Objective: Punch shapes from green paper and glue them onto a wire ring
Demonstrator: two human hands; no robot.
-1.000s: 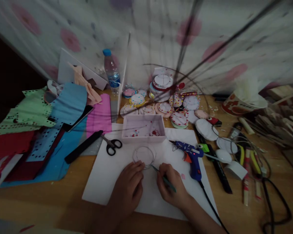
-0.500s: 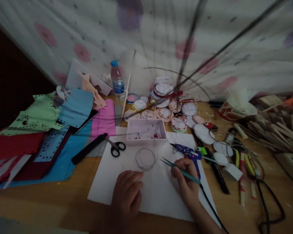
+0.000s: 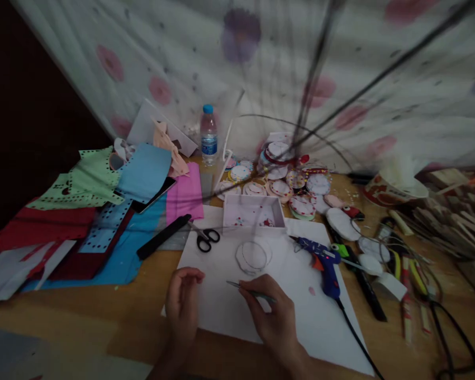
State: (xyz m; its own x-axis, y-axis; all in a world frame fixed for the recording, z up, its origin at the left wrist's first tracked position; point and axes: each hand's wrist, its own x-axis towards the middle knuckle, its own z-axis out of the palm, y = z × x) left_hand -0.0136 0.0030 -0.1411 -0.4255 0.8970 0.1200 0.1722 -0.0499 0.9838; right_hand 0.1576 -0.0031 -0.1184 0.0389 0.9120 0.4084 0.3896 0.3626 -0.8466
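Note:
My right hand (image 3: 271,311) is closed on teal tweezers (image 3: 257,293), whose tips point left over a white sheet of paper (image 3: 229,311). Beside it, my left hand (image 3: 183,301) is raised above the sheet's left edge, fingers curled in and tips close together. Whether anything small sits between those fingertips, I cannot make out. Just beyond the tweezers lies a clear round ring or disc (image 3: 254,257) on the paper. A blue glue gun (image 3: 320,256) rests on the sheet's right side, and a small pink piece (image 3: 312,291) lies near it.
Behind the paper stands a white box (image 3: 254,212) with small beads inside. Black-handled scissors (image 3: 208,240) lie left of it. Decorated round pieces (image 3: 279,187) and a water bottle (image 3: 209,138) stand farther back. Felt sheets (image 3: 142,171) are piled left, wooden sticks (image 3: 455,216) right.
My right hand has moved left with the tweezers, away from the glue gun toward my left hand. My left hand has turned upward and its fingers have curled. The view has shifted slightly left.

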